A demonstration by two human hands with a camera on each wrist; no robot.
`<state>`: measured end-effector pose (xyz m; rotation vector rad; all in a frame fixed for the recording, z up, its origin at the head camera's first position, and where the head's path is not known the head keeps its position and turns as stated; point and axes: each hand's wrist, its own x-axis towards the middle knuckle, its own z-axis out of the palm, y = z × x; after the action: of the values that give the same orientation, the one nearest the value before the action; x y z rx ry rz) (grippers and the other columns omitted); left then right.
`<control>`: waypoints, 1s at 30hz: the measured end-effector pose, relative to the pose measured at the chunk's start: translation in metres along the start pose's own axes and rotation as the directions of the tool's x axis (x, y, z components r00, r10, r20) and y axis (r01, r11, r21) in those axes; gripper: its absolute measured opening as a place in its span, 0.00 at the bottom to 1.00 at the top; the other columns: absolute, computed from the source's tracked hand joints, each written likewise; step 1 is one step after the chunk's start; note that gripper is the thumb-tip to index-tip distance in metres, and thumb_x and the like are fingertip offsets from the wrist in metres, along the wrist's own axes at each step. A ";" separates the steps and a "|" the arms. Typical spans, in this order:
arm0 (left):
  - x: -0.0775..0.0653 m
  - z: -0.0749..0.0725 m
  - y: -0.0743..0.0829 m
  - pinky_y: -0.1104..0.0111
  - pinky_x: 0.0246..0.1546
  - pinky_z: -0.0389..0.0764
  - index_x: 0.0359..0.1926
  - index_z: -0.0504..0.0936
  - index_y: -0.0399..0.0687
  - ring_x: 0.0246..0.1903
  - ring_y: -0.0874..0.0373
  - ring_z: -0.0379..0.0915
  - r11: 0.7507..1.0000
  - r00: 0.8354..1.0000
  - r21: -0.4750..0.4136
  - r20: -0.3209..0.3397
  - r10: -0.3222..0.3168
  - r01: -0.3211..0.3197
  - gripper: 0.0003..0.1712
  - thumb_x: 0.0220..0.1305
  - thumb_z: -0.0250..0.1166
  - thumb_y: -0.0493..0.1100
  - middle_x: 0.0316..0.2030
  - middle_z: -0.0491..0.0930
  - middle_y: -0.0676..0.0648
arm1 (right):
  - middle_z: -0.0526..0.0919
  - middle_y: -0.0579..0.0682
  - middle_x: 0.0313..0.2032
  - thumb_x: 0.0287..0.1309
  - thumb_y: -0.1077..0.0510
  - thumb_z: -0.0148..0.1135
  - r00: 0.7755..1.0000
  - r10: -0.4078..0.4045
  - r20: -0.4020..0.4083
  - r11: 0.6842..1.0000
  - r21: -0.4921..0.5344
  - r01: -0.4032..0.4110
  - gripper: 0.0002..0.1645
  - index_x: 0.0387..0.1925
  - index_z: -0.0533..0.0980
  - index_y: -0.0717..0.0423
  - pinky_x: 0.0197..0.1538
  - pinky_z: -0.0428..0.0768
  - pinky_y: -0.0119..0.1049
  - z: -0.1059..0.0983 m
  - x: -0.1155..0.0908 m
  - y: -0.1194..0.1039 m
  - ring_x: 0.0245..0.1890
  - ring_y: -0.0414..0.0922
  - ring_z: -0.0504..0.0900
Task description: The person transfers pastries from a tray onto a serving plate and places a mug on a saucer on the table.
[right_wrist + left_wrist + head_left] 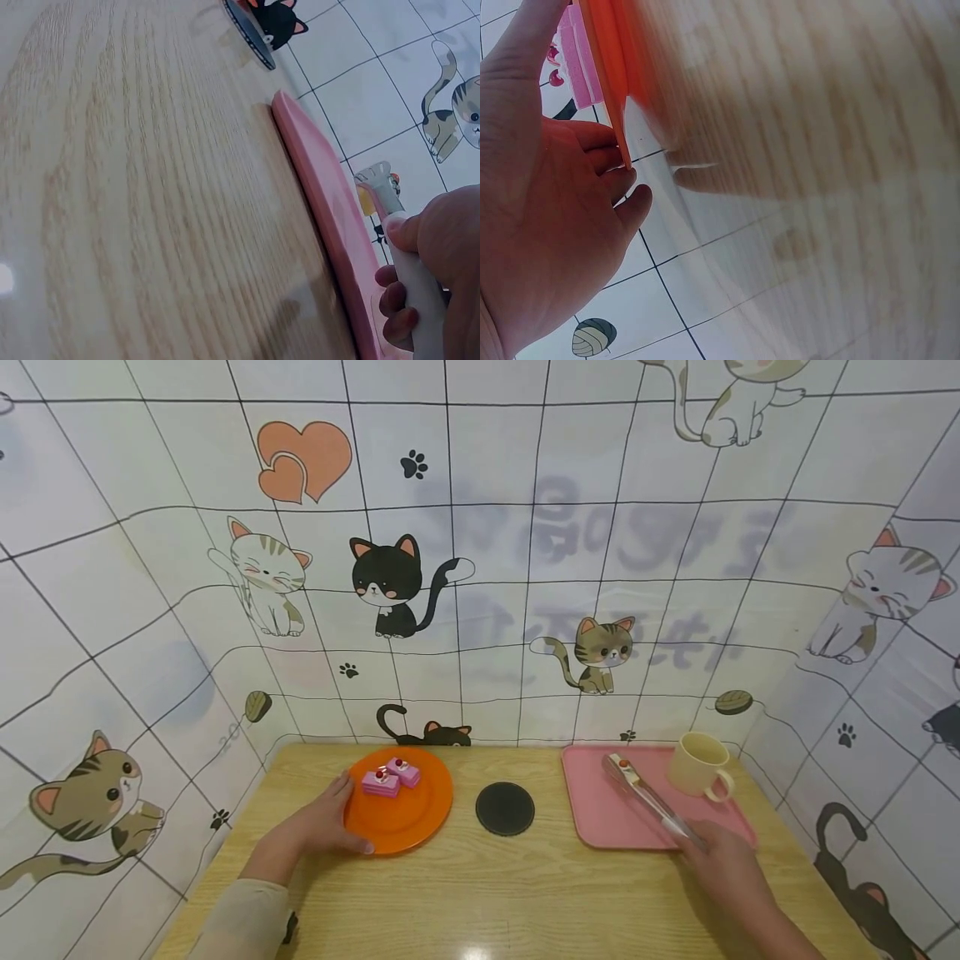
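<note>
Fingers (pixel 395 300) of the right hand (pixel 722 862) are clamped round slim grey-white tongs (pixel 658 806), lower right of the frame, their tips partly hiding a small pale cake (pixel 623 764) over the pink rectangular tray (pixel 600 825). Lower left, the left hand (pixel 324 817), thumb and fingers spread apart, touches the smooth round orange plate (pixel 422 822) bearing two pink block-shaped cakes (pixel 381 785); the left wrist view cuts the plate off. Wood grain streaks the desk (pixel 465 897).

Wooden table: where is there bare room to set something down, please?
Widest: the near middle of the wooden table, between the left hand and right hand. Narrower strips separate the black coaster from the orange plate and pink tray. The tray is crowded by a yellow mug and the held tongs.
</note>
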<state>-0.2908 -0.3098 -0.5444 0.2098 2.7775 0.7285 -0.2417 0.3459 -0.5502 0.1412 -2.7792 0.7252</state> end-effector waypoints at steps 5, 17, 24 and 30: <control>0.001 0.001 -0.002 0.33 0.80 0.57 0.87 0.50 0.29 0.85 0.26 0.42 1.000 1.000 -0.002 -0.004 0.005 -0.005 0.85 0.45 0.89 0.68 0.87 0.42 0.28 | 0.91 0.66 0.52 0.76 0.55 0.70 0.999 -0.001 0.053 1.000 0.020 0.000 0.19 0.56 0.87 0.66 0.56 0.85 0.68 -0.003 0.004 -0.011 0.54 0.67 0.89; 0.002 0.001 -0.004 0.33 0.81 0.56 0.86 0.50 0.28 0.85 0.26 0.41 1.000 1.000 0.007 -0.009 0.013 -0.013 0.84 0.45 0.88 0.68 0.87 0.43 0.27 | 0.91 0.49 0.40 0.72 0.57 0.74 0.997 -0.065 0.043 0.997 0.053 0.062 0.11 0.51 0.90 0.59 0.44 0.85 0.49 0.003 0.016 -0.037 0.38 0.44 0.82; 0.004 0.002 -0.006 0.34 0.81 0.56 0.86 0.50 0.28 0.85 0.26 0.41 1.000 1.000 0.017 -0.010 0.021 -0.021 0.84 0.45 0.88 0.68 0.87 0.44 0.27 | 0.88 0.45 0.38 0.71 0.56 0.75 0.991 -0.069 0.116 0.997 0.047 0.064 0.17 0.55 0.89 0.61 0.40 0.81 0.45 0.010 0.026 -0.057 0.34 0.43 0.77; 0.004 0.002 -0.006 0.34 0.81 0.55 0.85 0.50 0.25 0.84 0.25 0.40 0.999 0.999 0.019 -0.007 0.038 -0.037 0.84 0.45 0.88 0.67 0.86 0.44 0.25 | 0.89 0.44 0.39 0.70 0.56 0.75 0.986 -0.098 0.135 0.994 0.058 0.091 0.16 0.55 0.90 0.58 0.43 0.84 0.48 0.017 0.029 -0.073 0.36 0.43 0.79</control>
<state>-0.2947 -0.3134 -0.5500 0.2642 2.7955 0.7135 -0.2620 0.2733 -0.5224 0.3438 -2.8607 0.7917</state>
